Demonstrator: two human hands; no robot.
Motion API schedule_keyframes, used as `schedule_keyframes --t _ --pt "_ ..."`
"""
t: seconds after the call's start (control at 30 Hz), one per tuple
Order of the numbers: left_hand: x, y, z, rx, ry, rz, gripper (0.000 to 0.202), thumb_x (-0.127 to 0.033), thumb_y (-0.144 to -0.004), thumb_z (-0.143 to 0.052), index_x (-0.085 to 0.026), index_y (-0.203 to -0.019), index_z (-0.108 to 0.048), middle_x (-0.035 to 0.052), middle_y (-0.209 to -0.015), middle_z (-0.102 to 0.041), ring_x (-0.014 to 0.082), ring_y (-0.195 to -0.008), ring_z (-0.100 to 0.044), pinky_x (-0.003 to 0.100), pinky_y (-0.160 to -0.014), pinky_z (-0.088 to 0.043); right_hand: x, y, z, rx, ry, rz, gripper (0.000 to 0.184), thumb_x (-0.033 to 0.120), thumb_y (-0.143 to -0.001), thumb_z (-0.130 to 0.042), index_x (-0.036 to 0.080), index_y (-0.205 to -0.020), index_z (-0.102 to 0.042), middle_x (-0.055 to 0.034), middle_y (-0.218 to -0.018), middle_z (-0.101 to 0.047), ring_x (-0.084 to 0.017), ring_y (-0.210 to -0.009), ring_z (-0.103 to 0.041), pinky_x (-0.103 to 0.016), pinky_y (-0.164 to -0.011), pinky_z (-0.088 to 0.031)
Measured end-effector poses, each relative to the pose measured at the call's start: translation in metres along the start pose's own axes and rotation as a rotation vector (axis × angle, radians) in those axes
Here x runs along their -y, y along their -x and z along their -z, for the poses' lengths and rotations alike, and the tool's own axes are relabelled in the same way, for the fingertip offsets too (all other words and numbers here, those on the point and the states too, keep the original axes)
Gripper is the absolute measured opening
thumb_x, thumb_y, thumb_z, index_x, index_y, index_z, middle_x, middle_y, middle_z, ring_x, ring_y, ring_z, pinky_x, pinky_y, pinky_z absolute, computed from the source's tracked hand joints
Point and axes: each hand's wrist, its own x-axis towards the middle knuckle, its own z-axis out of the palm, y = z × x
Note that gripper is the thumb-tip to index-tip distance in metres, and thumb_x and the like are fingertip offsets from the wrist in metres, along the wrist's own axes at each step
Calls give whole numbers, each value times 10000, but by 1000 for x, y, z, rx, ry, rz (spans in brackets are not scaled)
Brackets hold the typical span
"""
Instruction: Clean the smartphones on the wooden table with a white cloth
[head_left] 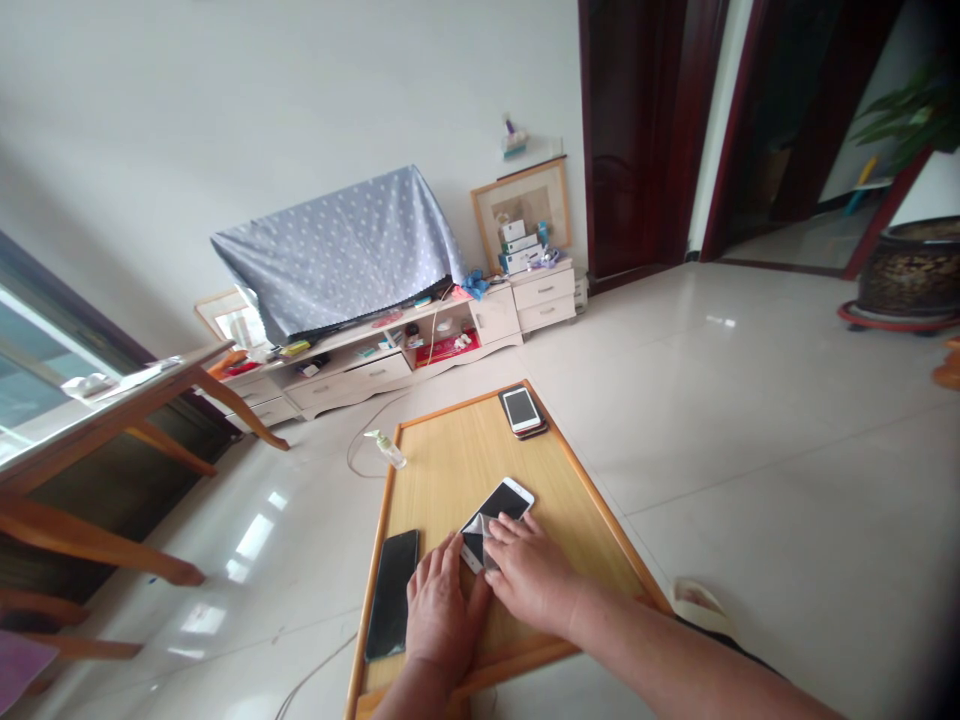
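A white phone lies screen up in the middle of a small wooden table. My right hand rests on the phone's near end, fingertips pressed on a small clear film or wipe over the screen. My left hand lies flat on the table beside it, fingers stretched out and touching the phone's near corner. A black phone lies face up just left of my left hand.
A stack of two phones sits at the table's far right corner and a small clear bottle at its far left edge. A cable runs across the tiled floor. A wooden table stands left; a TV cabinet lines the wall.
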Motion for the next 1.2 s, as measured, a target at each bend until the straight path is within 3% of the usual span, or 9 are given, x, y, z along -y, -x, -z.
schedule_keyframes --t 0.13,0.27,0.57,0.8,1.0,1.2 --pt "0 1 0 7 1 17 572 -491 -932 -496 -256 -1454 -475 64 -1501 -525 264 -1384 -431 446 -1140 -316 -14 -5 7 -14 -5 -31 367 352 -987 -451 251 -1268 -662 -59 -1483 -558 -292 -1423 -426 -579 -1211 -165" --pt "0 2 -1 -3 0 10 568 -475 -929 -504 -254 -1452 -476 64 -1495 -531 260 -1381 -434 436 -1136 -322 -22 -9 8 -37 24 -110 396 358 -979 -466 235 -1314 -638 -85 -1498 -539 -302 -1432 -410 -579 -1214 -153" --pt "-3 0 2 19 14 27 586 -480 -918 -526 -257 -1457 -468 64 -1509 -515 262 -1393 -421 448 -1149 -307 -3 -3 -3 1 1 -52 502 367 -953 -497 173 -1411 -560 -130 -1569 -438 -323 -1487 -311 -549 -1223 -161" --pt "-3 1 3 36 26 32 571 -480 -937 -499 -248 -1458 -469 76 -1520 -501 269 -1401 -410 461 -1160 -291 -11 -4 7 14 -21 -38 406 370 -973 -482 262 -1342 -612 -63 -1522 -515 -297 -1456 -375 -626 -1213 -92" --pt "-3 1 3 39 32 40 573 -479 -931 -510 -249 -1455 -476 81 -1516 -505 274 -1405 -409 459 -1158 -292 -7 -5 4 9 9 -70 459 399 -974 -482 211 -1378 -590 -107 -1546 -476 -311 -1466 -353 -602 -1220 -96" --pt "-1 1 0 17 13 12 584 -442 -915 -536 -242 -1459 -464 71 -1511 -512 263 -1394 -418 437 -1149 -306 3 0 0 19 6 -6 433 364 -980 -460 200 -1351 -610 -113 -1537 -487 -308 -1469 -350 -580 -1218 -124"
